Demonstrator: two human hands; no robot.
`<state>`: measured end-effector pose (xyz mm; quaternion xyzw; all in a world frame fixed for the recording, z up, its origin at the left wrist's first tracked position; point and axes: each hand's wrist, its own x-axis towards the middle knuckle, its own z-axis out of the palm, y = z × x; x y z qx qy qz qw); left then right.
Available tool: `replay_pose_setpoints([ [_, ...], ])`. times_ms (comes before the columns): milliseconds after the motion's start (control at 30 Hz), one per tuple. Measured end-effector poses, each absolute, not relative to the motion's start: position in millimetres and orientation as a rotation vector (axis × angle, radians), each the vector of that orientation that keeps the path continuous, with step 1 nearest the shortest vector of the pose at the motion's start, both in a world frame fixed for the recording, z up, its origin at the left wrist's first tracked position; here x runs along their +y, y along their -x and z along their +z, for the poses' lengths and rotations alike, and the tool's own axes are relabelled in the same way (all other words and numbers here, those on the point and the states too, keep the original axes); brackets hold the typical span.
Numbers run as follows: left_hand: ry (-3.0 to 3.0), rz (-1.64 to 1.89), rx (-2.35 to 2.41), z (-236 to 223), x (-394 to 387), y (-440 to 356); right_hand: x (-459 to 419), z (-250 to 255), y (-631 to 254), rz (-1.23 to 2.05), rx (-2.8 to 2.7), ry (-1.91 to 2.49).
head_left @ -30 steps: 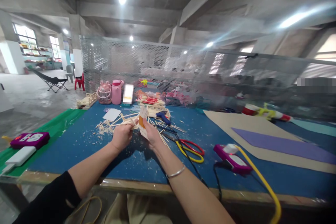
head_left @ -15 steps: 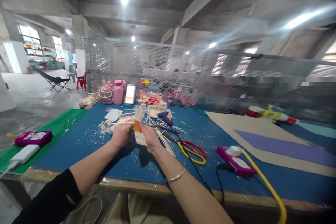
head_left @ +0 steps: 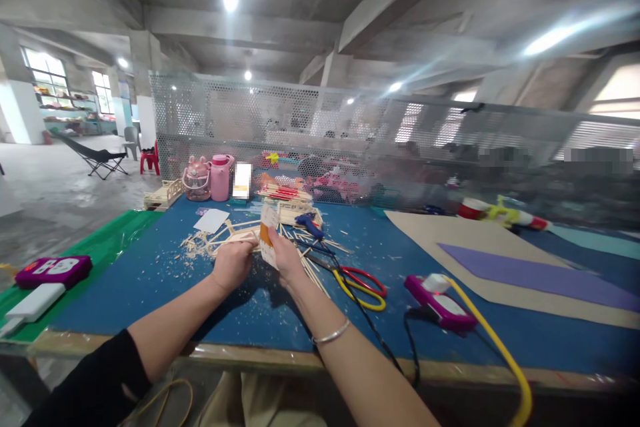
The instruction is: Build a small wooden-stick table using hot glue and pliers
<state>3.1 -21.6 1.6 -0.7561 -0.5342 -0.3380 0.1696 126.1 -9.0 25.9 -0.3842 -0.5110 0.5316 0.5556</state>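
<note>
My left hand is closed at the near side of a pale wooden stick frame, its fingers gripping the edge; the exact grip is hidden. In my right hand is a folded white sheet with an orange band, held upright between thumb and fingers. The two hands are close together over the table, with the sheet beside the frame. Loose wooden sticks and pale shavings lie around them. Right of the right hand are scissors with red and yellow handles and a blue glue gun.
A purple power strip with a yellow cable sits at the right, another purple strip at the left. Pink bottles and a lit phone stand before a perforated metal screen. A purple sheet lies on beige board.
The view has shifted slightly, so the table things appear a little further left. The folded sheet has turned and tilted slightly beside the frame; both hands keep their grip.
</note>
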Motion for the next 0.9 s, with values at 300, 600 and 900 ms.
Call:
replay_pose_setpoints([
  [300,2.164,-0.939,-1.549,3.9,-26.2,-6.9,-11.3,24.2,-126.5,1.091,-1.217,1.053],
  [600,2.211,-0.945,-1.507,2.9,-22.8,-6.7,-15.8,29.2,-123.0,1.068,-1.165,1.134],
  [900,2.245,-0.955,-1.468,0.8,-18.7,-4.6,-4.6,16.9,-124.3,1.048,-1.199,1.069],
])
